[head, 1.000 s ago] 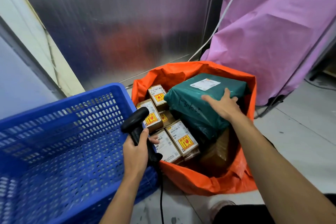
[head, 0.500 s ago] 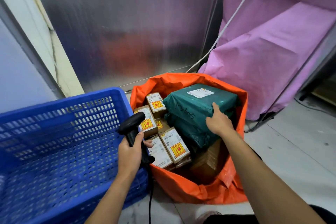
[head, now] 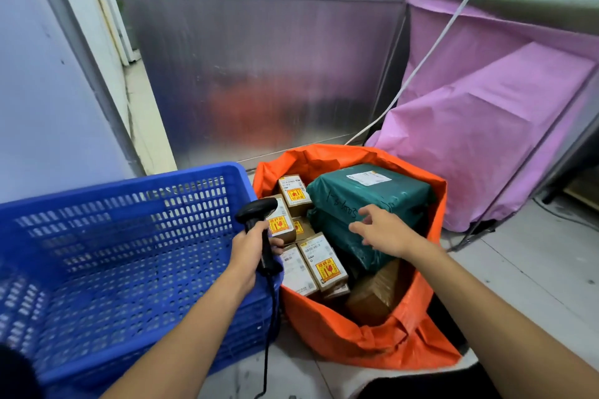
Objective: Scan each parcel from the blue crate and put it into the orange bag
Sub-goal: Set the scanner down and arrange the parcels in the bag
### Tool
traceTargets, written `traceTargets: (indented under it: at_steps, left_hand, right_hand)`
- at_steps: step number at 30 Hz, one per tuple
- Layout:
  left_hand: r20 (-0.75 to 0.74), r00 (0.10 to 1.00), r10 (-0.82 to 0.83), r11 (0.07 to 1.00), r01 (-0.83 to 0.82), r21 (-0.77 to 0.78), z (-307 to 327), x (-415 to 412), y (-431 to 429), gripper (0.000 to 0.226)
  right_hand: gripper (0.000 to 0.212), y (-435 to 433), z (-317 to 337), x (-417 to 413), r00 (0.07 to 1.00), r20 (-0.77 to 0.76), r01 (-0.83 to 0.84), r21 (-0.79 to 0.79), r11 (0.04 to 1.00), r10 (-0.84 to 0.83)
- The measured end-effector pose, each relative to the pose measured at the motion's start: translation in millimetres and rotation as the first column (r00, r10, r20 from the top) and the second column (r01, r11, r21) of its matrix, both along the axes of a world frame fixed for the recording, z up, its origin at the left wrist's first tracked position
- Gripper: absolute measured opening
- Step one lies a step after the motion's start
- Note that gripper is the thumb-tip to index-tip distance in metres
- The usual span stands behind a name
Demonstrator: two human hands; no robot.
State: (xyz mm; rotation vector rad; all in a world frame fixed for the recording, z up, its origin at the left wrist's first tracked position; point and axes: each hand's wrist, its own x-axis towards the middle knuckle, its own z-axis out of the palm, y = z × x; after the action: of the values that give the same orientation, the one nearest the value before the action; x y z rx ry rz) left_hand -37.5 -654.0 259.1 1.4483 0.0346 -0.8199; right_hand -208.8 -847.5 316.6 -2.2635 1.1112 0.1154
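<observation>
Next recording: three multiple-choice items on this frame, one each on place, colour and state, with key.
1. Where does the green parcel lie? A) in the blue crate B) in the orange bag C) on the floor
2. What colour is the scanner in the left hand? A) white B) yellow C) black
3. How is the right hand? A) open B) gripping the scanner C) curled into a fist
Key: 1 B, orange fabric rings it; 2 C, its head and handle are black; 3 A, fingers spread, holding nothing.
</observation>
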Motion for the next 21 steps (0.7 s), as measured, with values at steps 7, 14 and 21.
traceTargets:
  at_steps: [7, 14, 21]
  left_hand:
    - [-0.011, 0.989, -0.149, 0.984, 0.147, -0.097, 45.0, 16.1, 20.9, 0.021]
    - [0.009, 0.989, -0.149, 0.978, 0.149, -0.147, 82.5, 34.0, 46.5, 0.018]
    - [0.134, 0.991, 0.004, 0.989, 0.016, -0.148, 98.5, 56.5, 99.5, 0.017]
  right_hand:
    - [0.019, 55.9, 5.5, 33.3, 0.944, 0.328, -0.069, 0.098, 0.993, 0.033]
    - [0.020, 125.3, 42.5, 85.1, 0.890, 0.454, -0.250, 0.393, 0.885, 0.050]
    - [0.052, 179.1, 33.1, 135.7, 0.831, 0.436, -0.464, 0.197, 0.864, 0.346]
